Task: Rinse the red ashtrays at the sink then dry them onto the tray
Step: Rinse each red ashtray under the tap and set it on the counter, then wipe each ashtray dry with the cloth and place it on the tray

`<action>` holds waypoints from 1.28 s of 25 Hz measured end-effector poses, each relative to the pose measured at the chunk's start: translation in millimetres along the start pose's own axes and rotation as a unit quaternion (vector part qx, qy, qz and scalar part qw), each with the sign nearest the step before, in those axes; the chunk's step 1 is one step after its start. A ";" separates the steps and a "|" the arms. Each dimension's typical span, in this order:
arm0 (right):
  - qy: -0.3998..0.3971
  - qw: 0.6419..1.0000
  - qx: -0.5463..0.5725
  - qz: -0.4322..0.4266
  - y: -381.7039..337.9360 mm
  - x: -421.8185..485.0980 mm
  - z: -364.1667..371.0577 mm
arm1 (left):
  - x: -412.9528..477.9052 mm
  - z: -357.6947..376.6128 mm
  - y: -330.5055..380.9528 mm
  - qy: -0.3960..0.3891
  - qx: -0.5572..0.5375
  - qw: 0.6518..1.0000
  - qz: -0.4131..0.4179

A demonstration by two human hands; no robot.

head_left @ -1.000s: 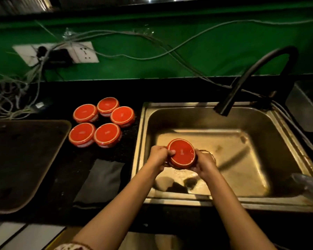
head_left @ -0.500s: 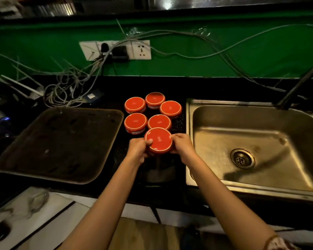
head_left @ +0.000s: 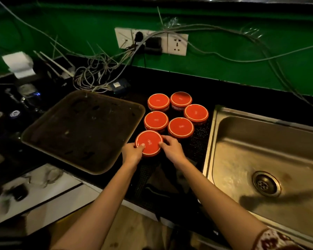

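Clasping red ashtray (head_left: 149, 141) in L hand (head_left: 132, 153) & R hand (head_left: 172, 149) grips, beside tray (head_left: 79, 127).

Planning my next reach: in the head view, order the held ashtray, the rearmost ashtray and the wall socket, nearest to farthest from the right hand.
1. held ashtray, gripped, left of the right hand
2. rearmost ashtray, further back
3. wall socket, on the wall

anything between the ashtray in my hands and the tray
Nothing visible does. The left hand and right hand hold the red ashtray right beside the tray's right rim. The five other ashtrays sit behind it, away from that path.
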State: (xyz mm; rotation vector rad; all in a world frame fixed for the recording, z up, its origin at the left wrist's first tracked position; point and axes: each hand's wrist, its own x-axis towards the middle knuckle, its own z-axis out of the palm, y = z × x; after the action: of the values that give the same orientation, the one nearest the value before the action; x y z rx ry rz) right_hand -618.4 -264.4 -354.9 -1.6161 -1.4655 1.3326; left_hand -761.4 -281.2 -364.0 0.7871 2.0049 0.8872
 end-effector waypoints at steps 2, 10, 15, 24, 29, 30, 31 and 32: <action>0.011 1.000 -0.001 -0.015 4.0 -0.6 1.4 | -0.2 2.1 -3.6 0.017 0.031 0.999 0.006; -0.004 1.000 -0.024 -0.010 12.2 6.2 -6.8 | -24.7 7.3 0.1 0.091 0.142 0.983 0.075; 0.042 0.993 -0.105 -0.023 28.3 -5.2 -57.2 | -64.1 13.8 8.3 0.051 0.173 0.929 0.323; 0.016 0.951 -0.290 0.103 38.0 -47.3 -44.4 | -52.7 49.1 18.1 -0.241 0.506 0.719 0.411; -0.040 0.987 -0.133 0.084 22.1 -66.4 -68.3 | -43.1 40.9 47.7 -0.331 0.459 0.709 0.421; -0.035 0.994 -0.073 0.078 15.8 -70.4 -74.3 | -39.8 36.3 55.2 -0.357 0.416 0.727 0.414; -0.026 0.997 -0.009 0.072 8.3 -74.7 -80.5 | -36.4 30.8 63.4 -0.377 0.364 0.752 0.400; -0.009 0.997 0.047 0.065 0.7 -78.3 -87.0 | -31.8 25.4 72.3 -0.391 0.309 0.780 0.379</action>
State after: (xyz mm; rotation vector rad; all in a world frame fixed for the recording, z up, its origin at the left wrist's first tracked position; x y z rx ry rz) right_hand -530.1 -321.8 -303.8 -1.6663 -1.3075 1.4678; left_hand -708.7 -257.1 -304.5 2.0366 1.1511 0.1448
